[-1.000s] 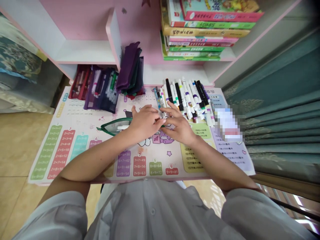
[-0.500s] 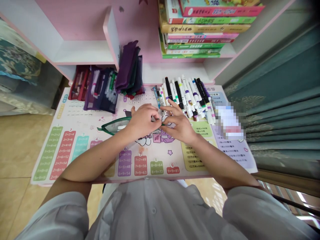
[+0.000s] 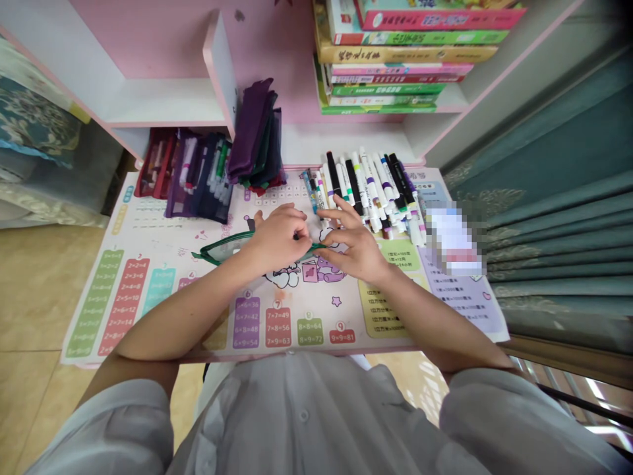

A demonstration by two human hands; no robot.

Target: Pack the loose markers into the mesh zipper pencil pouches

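Observation:
A green-edged mesh pencil pouch (image 3: 222,251) lies on the desk, its mouth gaping at the left end, with something white inside. My left hand (image 3: 279,236) crosses over the pouch, thumb and forefinger pinched at its zipper; the zipper pull itself is hidden by the fingers. At the pouch's right end, my right hand (image 3: 359,249) grips the green corner between thumb and finger, the other fingers spread. Just beyond the right hand is a pile of markers (image 3: 368,185) with white and black barrels.
Filled mesh pouches (image 3: 198,175) lie at the back left, beside a stack of flat pouches (image 3: 254,135) leaning on the shelf divider (image 3: 220,66). Books (image 3: 405,56) are stacked on the right shelf. A blurred flat object (image 3: 453,241) rests near the right edge of the desk mat (image 3: 297,307).
My left hand has slid a little to the left along the pouch, and more green edging shows between the hands. My right hand has stayed at the pouch's right end.

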